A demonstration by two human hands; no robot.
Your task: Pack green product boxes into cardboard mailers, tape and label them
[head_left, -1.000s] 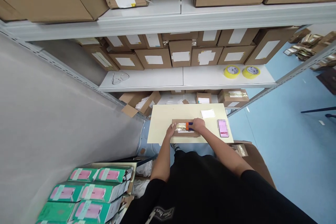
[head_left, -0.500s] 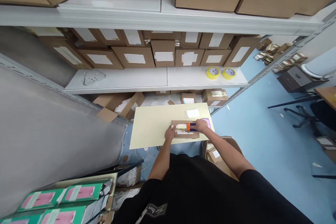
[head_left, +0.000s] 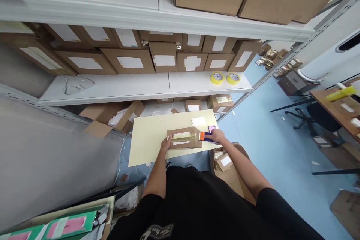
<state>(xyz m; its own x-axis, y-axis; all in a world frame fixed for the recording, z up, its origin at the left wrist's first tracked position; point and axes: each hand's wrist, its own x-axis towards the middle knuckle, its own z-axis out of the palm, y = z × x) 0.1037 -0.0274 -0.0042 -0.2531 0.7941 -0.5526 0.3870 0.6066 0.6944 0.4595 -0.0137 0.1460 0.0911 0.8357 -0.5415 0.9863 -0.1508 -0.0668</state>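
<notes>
A small cardboard box (head_left: pixel 185 143) lies on the pale yellow board, clear tape running along its top over white labels. My left hand (head_left: pixel 166 144) grips the box's left end, thumb on top. In my right hand (head_left: pixel 218 135) is an orange and dark blue tape dispenser (head_left: pixel 206 137), its orange head at the box's right end. Just beyond that hand lies a phone with a purple screen (head_left: pixel 212 128), partly covered. White paper slips (head_left: pixel 198 121) rest behind the box.
The yellow board (head_left: pixel 146 135) stands before a shelf (head_left: pixel 135 89) bearing boxes, two yellow tape rolls (head_left: pixel 217 78) and clear glasses (head_left: pixel 77 84). An open carton (head_left: pixel 112 116) sits at left. A large carton with parcels (head_left: pixel 233 180) stands by my right side.
The tape dispenser has travelled from the top of the box to its right end, leaving tape along the top. My left hand still grips the left end. The camera view has shifted.
</notes>
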